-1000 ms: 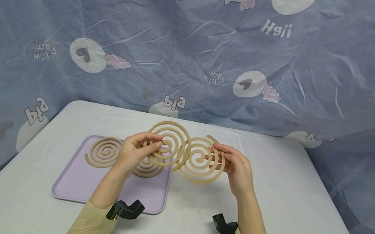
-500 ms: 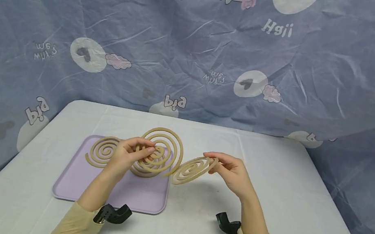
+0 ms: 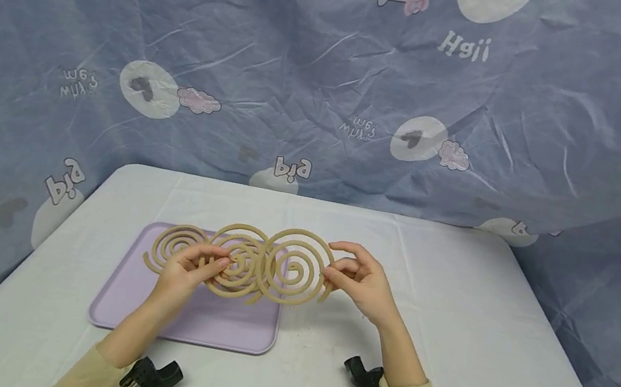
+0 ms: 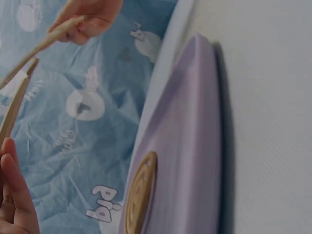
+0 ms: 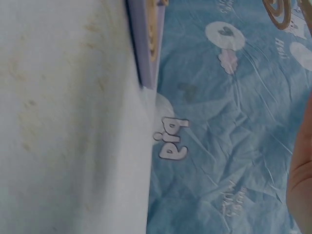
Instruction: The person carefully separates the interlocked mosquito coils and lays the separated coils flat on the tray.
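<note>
Item: two tan spiral coils, thin flat rings wound with open gaps, being held side by side above the far part of the lilac tray (image 3: 183, 326).

Handling, by judgement: light, stiff and brittle. The narrow windings are likely snapping under any twist or squeeze, so the outer turn or the thicker centre is the safer place for taking hold, with light pinching only.

Left coil (image 3: 234, 263): the left hand (image 3: 183, 271) is pinching its near-left windings, fingertips curled over the rings, thumb underneath.

Right coil (image 3: 298, 267): the right hand (image 3: 360, 284) is pinching its right outer turn between thumb and forefinger, the remaining fingers arching loosely above. The two coils are overlapping or touching at their inner edges, midway between the hands; which one, I cannot tell.

Third coil (image 3: 175, 246): lying flat on the tray, just left of the left hand, seemingly apart from the fingers.

Support: white table (image 3: 504, 363), tray sitting left of centre.
</note>
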### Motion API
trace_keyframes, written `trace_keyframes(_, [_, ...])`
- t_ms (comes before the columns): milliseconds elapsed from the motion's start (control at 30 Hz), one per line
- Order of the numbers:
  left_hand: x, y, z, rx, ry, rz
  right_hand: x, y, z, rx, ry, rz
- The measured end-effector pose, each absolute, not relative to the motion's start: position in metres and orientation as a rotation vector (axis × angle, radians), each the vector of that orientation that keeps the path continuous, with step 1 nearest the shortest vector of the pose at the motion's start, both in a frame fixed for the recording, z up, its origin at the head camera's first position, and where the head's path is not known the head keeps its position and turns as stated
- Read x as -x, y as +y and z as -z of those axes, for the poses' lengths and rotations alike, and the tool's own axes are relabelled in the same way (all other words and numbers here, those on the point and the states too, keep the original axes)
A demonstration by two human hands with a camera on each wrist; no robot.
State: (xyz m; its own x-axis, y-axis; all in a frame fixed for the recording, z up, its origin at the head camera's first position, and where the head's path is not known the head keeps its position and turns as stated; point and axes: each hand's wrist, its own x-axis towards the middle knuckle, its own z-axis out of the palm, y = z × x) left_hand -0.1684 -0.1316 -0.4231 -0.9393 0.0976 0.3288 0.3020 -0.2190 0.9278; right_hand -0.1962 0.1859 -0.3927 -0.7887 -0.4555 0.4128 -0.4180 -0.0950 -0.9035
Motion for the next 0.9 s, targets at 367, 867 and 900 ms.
trace_keyframes(367, [0.152, -0.178, 0.446, 0.293, -1.992, 2.187, 0.199, 0.155, 0.419, 0.640, 2.008, 2.051])
trace_keyframes(867, [0.147, -0.235, 0.467, 0.123, -2.335, 2.126, 0.207, 0.121, 0.438, 0.478, 1.966, 1.827])
trace_keyframes(900, [0.148, -0.237, 0.468, 0.126, -2.370, 2.096, 0.207, 0.120, 0.439, 0.465, 1.975, 1.812])
